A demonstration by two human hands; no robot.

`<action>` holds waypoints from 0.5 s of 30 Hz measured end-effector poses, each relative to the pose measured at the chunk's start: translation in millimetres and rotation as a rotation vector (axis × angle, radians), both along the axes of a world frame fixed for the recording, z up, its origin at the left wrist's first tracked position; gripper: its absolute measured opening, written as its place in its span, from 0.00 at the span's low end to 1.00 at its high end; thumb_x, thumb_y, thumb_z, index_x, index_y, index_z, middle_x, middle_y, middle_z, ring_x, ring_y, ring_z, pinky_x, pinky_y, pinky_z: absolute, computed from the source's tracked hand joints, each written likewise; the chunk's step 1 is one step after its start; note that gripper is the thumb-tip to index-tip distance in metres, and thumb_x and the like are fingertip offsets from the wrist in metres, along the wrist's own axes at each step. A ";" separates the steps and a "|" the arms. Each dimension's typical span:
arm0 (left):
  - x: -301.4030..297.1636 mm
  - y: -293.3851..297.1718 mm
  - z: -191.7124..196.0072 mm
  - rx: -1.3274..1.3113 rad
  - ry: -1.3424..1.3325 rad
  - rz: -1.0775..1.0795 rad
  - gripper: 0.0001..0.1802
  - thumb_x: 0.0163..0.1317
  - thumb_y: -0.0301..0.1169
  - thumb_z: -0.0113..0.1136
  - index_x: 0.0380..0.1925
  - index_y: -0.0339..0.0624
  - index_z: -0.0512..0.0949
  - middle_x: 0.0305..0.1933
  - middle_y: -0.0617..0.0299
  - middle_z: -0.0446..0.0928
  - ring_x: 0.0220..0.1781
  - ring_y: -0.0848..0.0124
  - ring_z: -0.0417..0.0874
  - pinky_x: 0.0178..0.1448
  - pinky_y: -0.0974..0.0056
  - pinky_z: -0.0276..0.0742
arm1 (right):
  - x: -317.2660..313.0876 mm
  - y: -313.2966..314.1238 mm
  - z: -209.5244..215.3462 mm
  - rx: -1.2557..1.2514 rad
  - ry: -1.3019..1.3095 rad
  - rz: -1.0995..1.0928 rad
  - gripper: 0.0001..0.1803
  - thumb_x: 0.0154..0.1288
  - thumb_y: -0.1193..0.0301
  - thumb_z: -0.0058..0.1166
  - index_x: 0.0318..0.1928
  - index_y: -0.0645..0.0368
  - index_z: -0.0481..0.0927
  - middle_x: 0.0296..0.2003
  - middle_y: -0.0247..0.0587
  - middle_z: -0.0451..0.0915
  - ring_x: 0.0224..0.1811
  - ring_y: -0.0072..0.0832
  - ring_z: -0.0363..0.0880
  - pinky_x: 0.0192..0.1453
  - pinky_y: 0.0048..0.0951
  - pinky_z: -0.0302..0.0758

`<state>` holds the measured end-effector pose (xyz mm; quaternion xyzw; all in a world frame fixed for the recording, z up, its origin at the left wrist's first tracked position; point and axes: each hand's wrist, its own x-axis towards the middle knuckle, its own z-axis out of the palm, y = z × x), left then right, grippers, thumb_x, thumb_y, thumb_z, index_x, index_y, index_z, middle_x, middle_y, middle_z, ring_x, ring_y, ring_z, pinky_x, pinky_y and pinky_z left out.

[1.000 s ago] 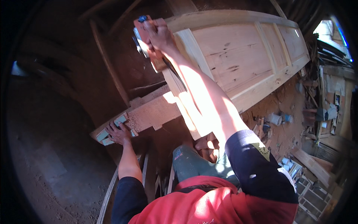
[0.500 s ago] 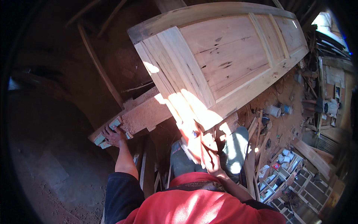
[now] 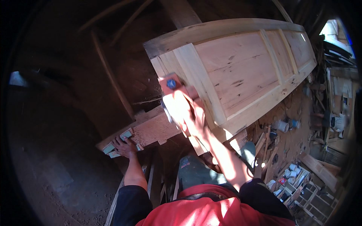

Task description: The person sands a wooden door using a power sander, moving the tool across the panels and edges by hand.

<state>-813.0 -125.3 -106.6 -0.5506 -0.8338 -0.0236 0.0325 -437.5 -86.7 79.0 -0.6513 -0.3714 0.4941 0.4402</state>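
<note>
Sunlit and partly washed out, a reddish planer [image 3: 175, 101] with a blue front knob lies on the near-left end of a panelled wooden door [image 3: 241, 62]. My right hand [image 3: 197, 117] is closed around the planer from its right side, the forearm stretched forward. The door lies on a dusty wooden beam [image 3: 154, 130] that juts out to the left. At the beam's left end, my left hand [image 3: 125, 146] rests with its fingers spread over several pale green-faced wooden pieces [image 3: 109, 149]. The planer's underside is hidden.
My knee [image 3: 247, 152] is close under the door's near edge. Boards [image 3: 262, 145] lean at its right. A white bucket [image 3: 281, 125] stands on the dirt floor, and a cluttered wooden rack [image 3: 309, 196] fills the lower right. Slanting poles [image 3: 111, 71] stand at the far left.
My right hand has pushed the planer forward and left along the door's end, away from my body. My left hand stays on the green-faced pieces. The view has shifted slightly.
</note>
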 end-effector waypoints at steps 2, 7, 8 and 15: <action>4.4 2.1 -0.5 0.000 -0.027 -0.010 0.29 0.68 0.50 0.45 0.63 0.46 0.70 0.71 0.52 0.64 0.77 0.53 0.56 0.71 0.38 0.53 | -1.4 52.1 -0.3 -0.021 0.026 0.008 0.29 0.72 0.53 0.47 0.55 0.69 0.72 0.15 0.41 0.76 0.13 0.28 0.77 0.18 0.30 0.74; 5.5 -4.9 5.4 0.019 -0.019 0.014 0.30 0.68 0.52 0.45 0.62 0.47 0.71 0.70 0.52 0.65 0.77 0.52 0.56 0.71 0.37 0.52 | -11.9 173.6 -2.4 0.157 -0.069 0.043 0.35 0.67 0.41 0.49 0.47 0.66 0.78 0.21 0.44 0.80 0.15 0.28 0.79 0.20 0.30 0.75; 3.4 -2.6 6.1 0.022 -0.011 0.003 0.30 0.68 0.52 0.45 0.62 0.47 0.71 0.70 0.52 0.65 0.77 0.52 0.56 0.71 0.37 0.52 | -14.0 200.1 -9.9 0.315 -0.138 -0.032 0.32 0.68 0.43 0.50 0.44 0.64 0.78 0.19 0.42 0.78 0.14 0.27 0.78 0.18 0.29 0.74; -1.4 -1.6 -5.5 0.052 -0.073 -0.049 0.30 0.69 0.54 0.43 0.62 0.49 0.71 0.68 0.54 0.68 0.76 0.51 0.59 0.67 0.34 0.54 | -3.6 256.8 8.8 0.176 0.005 0.044 0.22 0.73 0.52 0.50 0.36 0.59 0.78 0.14 0.34 0.74 0.14 0.21 0.75 0.16 0.24 0.69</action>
